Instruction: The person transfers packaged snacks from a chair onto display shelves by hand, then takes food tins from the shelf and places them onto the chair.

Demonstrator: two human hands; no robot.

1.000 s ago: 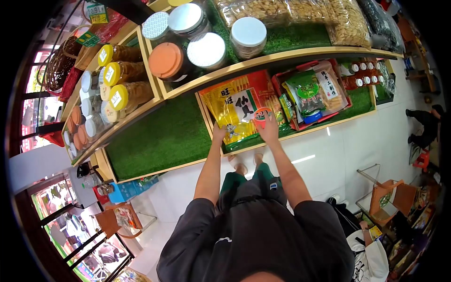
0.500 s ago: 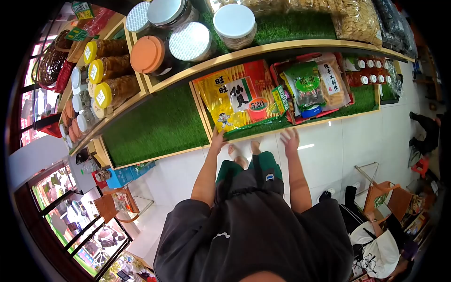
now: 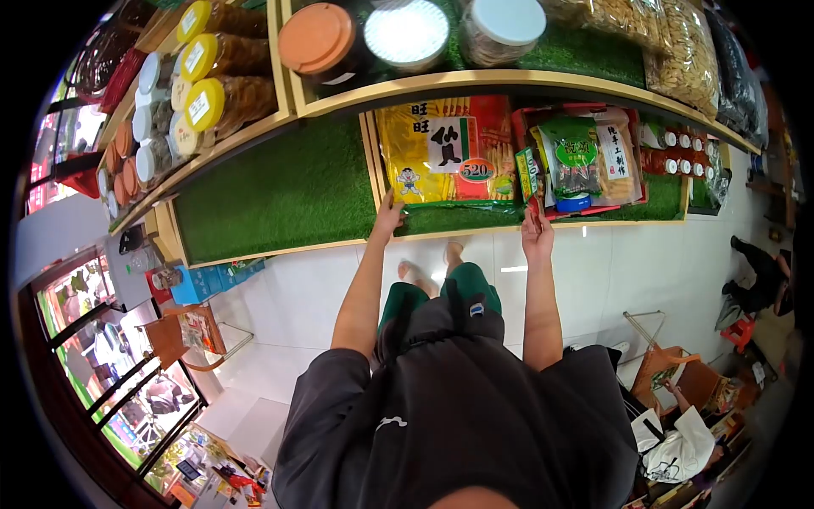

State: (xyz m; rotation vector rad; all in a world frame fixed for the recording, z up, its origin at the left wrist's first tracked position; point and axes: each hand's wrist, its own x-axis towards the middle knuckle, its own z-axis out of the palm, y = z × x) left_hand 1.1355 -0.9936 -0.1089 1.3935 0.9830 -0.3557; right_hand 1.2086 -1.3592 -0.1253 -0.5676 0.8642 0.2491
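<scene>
A large yellow and red bag of rice crackers (image 3: pixel 444 157) lies on the green turf of the low shelf. My left hand (image 3: pixel 387 217) is at its lower left corner, fingers curled against the bag's edge. At the bag's lower right, my right hand (image 3: pixel 536 234) is closed, with a small red piece of packaging (image 3: pixel 533 206) between the fingertips. I cannot make out what that piece belongs to. Just above it stands a green and yellow price tag (image 3: pixel 526 170). Right of the tag, a red tray (image 3: pixel 638 149) holds a green snack packet (image 3: pixel 570 153) and a clear bag (image 3: pixel 618 165).
Lidded jars (image 3: pixel 407 34) stand on the higher shelf, with yellow-capped jars (image 3: pixel 208 103) at the left. Small red bottles (image 3: pixel 670 161) fill the shelf's right end. A wooden rim (image 3: pixel 314 248) edges the low shelf. Brown chairs (image 3: pixel 182 335) and another person (image 3: pixel 682 441) are behind.
My right hand has come in from above the floor and closed on the red piece. My left hand stays at the bag's corner. The view has shifted.
</scene>
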